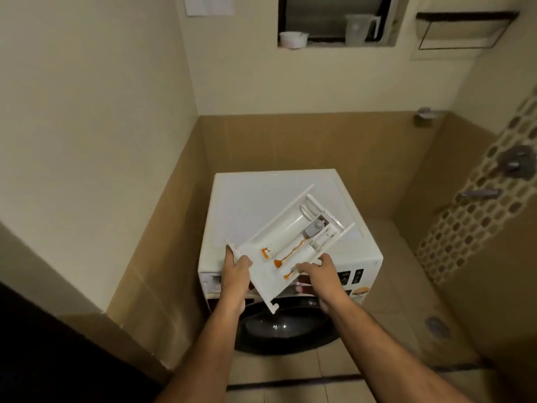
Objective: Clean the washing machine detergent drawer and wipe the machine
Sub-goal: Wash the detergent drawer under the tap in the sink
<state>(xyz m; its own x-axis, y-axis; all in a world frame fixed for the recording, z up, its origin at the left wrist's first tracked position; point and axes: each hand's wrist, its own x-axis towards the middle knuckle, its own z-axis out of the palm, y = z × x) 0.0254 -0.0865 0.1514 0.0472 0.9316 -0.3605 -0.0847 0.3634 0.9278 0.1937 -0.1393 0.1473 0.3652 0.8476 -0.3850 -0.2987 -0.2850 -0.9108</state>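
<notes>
drawer (pixel 286 245) holds orange residue (pixel 286 255).

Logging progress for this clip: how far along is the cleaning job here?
Done: the drawer is out of the washing machine. In hand: left hand and right hand hold it tilted above the machine. Left: orange residue still streaks its compartments; no cloth is in view, so wiping looks unstarted.

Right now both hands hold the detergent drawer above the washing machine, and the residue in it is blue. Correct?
Not quite. The residue is orange, not blue, as the head view shows. The rest stands: left hand and right hand hold the detergent drawer above the washing machine.
</notes>
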